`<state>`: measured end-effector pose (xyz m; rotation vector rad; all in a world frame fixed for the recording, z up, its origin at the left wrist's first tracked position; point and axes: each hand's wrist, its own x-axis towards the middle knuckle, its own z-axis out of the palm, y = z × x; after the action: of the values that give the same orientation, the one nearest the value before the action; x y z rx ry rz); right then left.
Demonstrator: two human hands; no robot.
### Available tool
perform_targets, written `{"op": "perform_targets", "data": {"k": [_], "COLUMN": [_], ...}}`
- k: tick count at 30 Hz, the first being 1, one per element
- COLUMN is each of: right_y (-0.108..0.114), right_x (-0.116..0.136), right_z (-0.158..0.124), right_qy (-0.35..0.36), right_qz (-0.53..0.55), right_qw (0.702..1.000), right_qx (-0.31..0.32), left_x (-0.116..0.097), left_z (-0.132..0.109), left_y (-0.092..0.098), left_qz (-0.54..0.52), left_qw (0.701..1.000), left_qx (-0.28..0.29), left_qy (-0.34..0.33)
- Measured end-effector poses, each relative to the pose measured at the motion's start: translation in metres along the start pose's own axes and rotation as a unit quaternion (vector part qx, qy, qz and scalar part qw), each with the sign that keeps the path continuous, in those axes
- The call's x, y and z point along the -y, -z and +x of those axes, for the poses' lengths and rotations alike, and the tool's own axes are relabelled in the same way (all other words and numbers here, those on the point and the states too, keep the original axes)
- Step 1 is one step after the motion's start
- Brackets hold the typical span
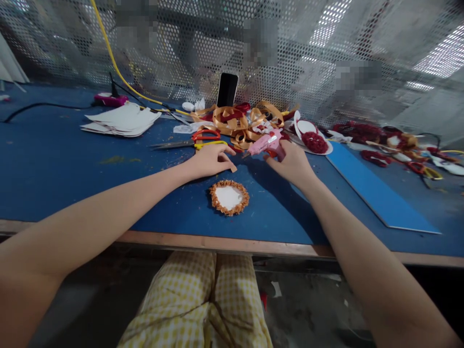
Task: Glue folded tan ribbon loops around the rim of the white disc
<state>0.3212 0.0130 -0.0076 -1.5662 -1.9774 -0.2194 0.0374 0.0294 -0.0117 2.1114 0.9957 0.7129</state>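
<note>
In my right hand (292,162) is a pink glue gun (266,143), its nozzle pointing left, just above the table. My left hand (213,160) rests low over the blue tabletop with its fingers apart, holding nothing. Beside its fingers lie scissors (206,139) with red and yellow handles, blades to the left. A white disc (228,197) edged with a gathered gold ribbon ruffle (243,205) lies flat on the table, nearer to me than both hands. Beyond the glue gun sits a tangle of gold ribbon (232,121).
A stack of white sheets (121,119) lies at the left, near a purple power socket (110,100). A phone (227,90) leans against the perforated metal screen (174,53). Dark red ruffled pieces (314,142) and a blue board (377,188) occupy the right side.
</note>
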Motion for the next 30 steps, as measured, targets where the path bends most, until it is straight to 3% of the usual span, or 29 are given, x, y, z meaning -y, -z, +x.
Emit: {"op": "perform_targets", "data": {"k": [14,21,30], "right_y": [-0.005,-0.006,-0.006], "right_x": [0.008,0.009,0.011], "right_z": [-0.004,-0.004,-0.005], "right_qy": [0.041,0.036,0.035], "right_qz": [-0.057,-0.066,-0.067], "right_qw": [0.995,0.995,0.995], "right_qx": [0.066,0.069,0.066], "left_x": [0.009,-0.001,0.007], "left_z": [0.003,-0.002,0.001], "left_y": [-0.005,-0.005,-0.009], "left_qz": [0.031,0.053,0.041], "left_qw": [0.997,0.996,0.994], "left_qx": [-0.038,-0.052,-0.069], "left_qy": [-0.056,-0.042,-0.075]}}
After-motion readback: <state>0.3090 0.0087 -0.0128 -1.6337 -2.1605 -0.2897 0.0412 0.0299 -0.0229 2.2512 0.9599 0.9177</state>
